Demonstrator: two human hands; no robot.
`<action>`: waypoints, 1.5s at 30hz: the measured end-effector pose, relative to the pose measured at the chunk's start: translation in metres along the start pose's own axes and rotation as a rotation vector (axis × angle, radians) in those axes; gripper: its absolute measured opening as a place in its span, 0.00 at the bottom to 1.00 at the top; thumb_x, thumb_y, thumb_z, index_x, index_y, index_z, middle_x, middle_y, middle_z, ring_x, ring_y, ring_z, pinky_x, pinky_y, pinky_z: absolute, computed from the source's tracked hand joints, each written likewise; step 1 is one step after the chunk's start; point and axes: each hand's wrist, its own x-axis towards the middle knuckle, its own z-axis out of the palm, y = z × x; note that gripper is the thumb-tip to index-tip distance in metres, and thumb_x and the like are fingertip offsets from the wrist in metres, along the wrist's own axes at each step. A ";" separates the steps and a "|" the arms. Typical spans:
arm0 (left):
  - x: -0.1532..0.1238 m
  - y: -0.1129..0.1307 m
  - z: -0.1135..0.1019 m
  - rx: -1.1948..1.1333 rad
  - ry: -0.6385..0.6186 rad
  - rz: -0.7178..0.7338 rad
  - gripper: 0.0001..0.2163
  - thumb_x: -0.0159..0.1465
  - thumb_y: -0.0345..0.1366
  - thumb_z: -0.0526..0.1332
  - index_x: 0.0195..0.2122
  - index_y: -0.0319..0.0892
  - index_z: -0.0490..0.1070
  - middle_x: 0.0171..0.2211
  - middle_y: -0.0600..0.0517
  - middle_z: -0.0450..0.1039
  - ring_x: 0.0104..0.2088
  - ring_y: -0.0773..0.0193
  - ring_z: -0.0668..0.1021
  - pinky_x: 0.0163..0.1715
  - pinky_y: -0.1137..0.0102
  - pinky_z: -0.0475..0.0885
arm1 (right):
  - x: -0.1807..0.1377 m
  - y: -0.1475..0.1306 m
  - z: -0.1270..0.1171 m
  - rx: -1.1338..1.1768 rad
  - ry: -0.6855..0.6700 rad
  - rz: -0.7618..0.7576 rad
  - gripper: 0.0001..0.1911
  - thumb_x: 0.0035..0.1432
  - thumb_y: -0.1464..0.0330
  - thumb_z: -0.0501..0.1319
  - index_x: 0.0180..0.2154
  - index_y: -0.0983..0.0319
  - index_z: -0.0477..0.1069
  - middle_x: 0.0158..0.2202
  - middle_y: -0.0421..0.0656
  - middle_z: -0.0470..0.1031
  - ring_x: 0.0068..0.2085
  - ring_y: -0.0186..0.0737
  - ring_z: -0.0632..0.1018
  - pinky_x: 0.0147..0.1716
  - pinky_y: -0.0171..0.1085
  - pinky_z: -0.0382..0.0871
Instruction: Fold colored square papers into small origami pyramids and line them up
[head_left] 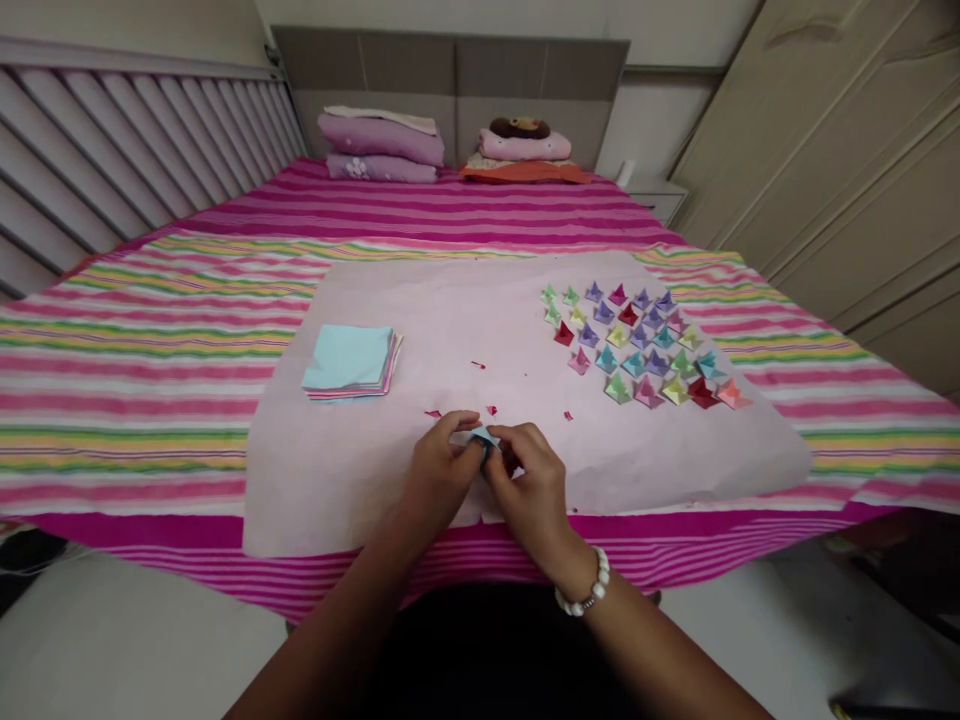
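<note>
A small folded piece of light blue paper (484,437) is pinched between my two hands near the front edge of the pale sheet. My left hand (444,462) grips its left side, with thumb and index finger on the paper. From the right, my right hand (531,480) holds the other side with its fingers curled. Fingers hide part of the folds. To the left lies a stack of square paper (351,358), light blue on top with pink and other colours beneath. Several folded paper boats (637,336) in many colours stand in rows at the right.
The large pale sheet (450,300) covers part of a bed with a striped bedspread (150,370). Red paper scraps (492,410) lie close to my hands. Folded purple bedding (382,150) and a pink pile (525,146) sit by the headboard (405,75).
</note>
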 end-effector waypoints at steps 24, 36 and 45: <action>-0.007 0.002 0.002 -0.185 -0.236 -0.051 0.19 0.57 0.32 0.60 0.51 0.39 0.69 0.44 0.44 0.78 0.45 0.54 0.79 0.45 0.60 0.75 | 0.002 0.005 -0.009 0.435 -0.088 0.406 0.08 0.57 0.65 0.59 0.36 0.60 0.74 0.25 0.39 0.71 0.24 0.34 0.69 0.24 0.34 0.65; -0.011 -0.001 0.003 -0.043 -0.219 0.042 0.23 0.55 0.29 0.60 0.54 0.39 0.67 0.55 0.41 0.71 0.55 0.53 0.73 0.47 0.62 0.75 | 0.009 0.010 -0.004 0.419 -0.070 0.468 0.02 0.51 0.69 0.59 0.29 0.61 0.70 0.20 0.35 0.66 0.21 0.32 0.65 0.20 0.31 0.59; -0.013 -0.017 -0.005 -0.152 -0.351 0.063 0.25 0.59 0.31 0.60 0.58 0.43 0.63 0.57 0.43 0.70 0.51 0.57 0.77 0.52 0.61 0.73 | 0.020 0.009 -0.010 0.639 -0.077 0.681 0.02 0.41 0.71 0.61 0.23 0.62 0.68 0.16 0.32 0.64 0.19 0.30 0.65 0.18 0.30 0.56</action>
